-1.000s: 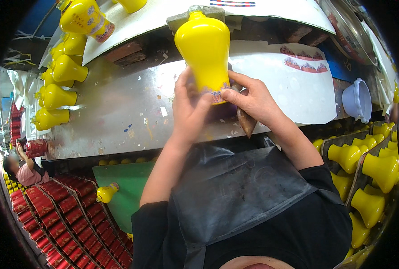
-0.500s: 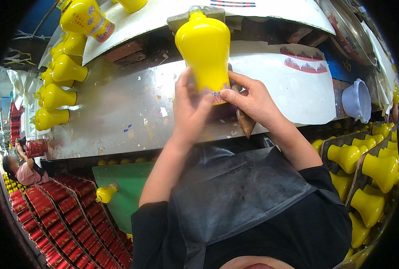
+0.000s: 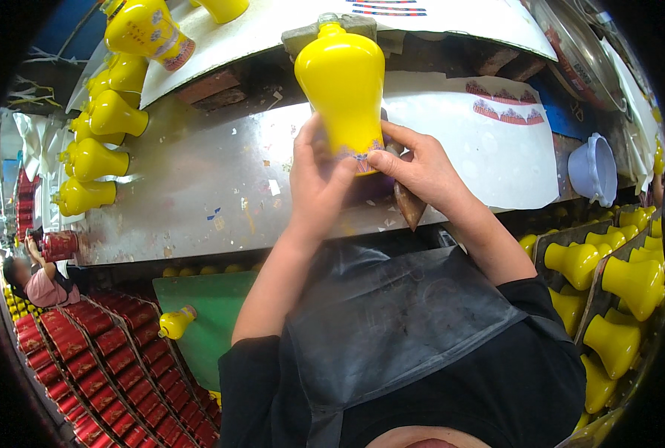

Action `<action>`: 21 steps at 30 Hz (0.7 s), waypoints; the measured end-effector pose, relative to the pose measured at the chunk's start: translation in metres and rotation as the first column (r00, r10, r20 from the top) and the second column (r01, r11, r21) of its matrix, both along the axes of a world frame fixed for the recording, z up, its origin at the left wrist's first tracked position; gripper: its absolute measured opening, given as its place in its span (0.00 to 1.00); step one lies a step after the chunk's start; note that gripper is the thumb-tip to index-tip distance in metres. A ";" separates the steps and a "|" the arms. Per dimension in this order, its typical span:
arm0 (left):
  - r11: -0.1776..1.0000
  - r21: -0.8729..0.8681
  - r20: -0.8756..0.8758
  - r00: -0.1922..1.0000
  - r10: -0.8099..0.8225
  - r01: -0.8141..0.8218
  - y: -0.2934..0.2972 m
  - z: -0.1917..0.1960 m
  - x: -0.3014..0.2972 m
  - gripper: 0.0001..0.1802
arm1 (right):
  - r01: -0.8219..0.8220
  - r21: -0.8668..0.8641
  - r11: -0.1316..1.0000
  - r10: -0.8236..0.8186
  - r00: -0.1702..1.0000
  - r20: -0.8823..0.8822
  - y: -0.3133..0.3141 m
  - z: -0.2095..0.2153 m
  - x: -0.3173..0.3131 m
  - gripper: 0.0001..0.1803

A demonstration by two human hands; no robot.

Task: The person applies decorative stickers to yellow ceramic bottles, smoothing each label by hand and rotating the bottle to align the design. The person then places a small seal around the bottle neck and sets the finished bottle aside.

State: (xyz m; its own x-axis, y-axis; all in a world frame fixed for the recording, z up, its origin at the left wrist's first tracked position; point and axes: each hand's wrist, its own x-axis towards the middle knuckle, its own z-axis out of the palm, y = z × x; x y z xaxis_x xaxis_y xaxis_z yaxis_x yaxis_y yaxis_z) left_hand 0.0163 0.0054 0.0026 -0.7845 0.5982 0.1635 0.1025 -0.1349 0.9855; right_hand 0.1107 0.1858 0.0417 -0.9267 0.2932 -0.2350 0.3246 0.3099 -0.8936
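A glossy yellow vase-shaped bottle [image 3: 341, 82] lies neck away from me on the metal worktable [image 3: 198, 187]. My left hand [image 3: 319, 183] clasps its base from the left, thumb pressed on a patterned band around the bottom rim. My right hand [image 3: 421, 170] grips the same rim from the right, fingertips pinching the band. A brown pointed tool [image 3: 409, 209] sticks out beneath my right palm.
More yellow bottles [image 3: 97, 160] lie in a row at the table's left. A white sheet with patterned strips [image 3: 497, 149] lies right of my hands, beside a pale bowl [image 3: 592, 168]. Racks of yellow bottles [image 3: 616, 284] stand at right, red boxes [image 3: 86, 351] lower left, where another person [image 3: 37, 280] sits.
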 end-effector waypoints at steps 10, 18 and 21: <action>0.998 -0.062 -0.010 1.000 -0.008 0.008 0.001 0.012 0.003 0.47 | 0.015 -0.099 0.995 -0.029 0.989 -0.145 0.003 -0.016 0.001 0.33; 0.998 -0.059 -0.019 1.000 0.001 -0.002 0.005 0.011 0.004 0.49 | 0.046 -0.113 0.993 -0.063 0.985 -0.157 0.006 0.003 -0.001 0.29; 0.996 -0.084 -0.035 0.999 0.013 -0.016 0.006 0.010 0.005 0.50 | 0.164 -0.359 0.919 -0.212 0.972 -0.098 0.020 0.020 -0.002 0.20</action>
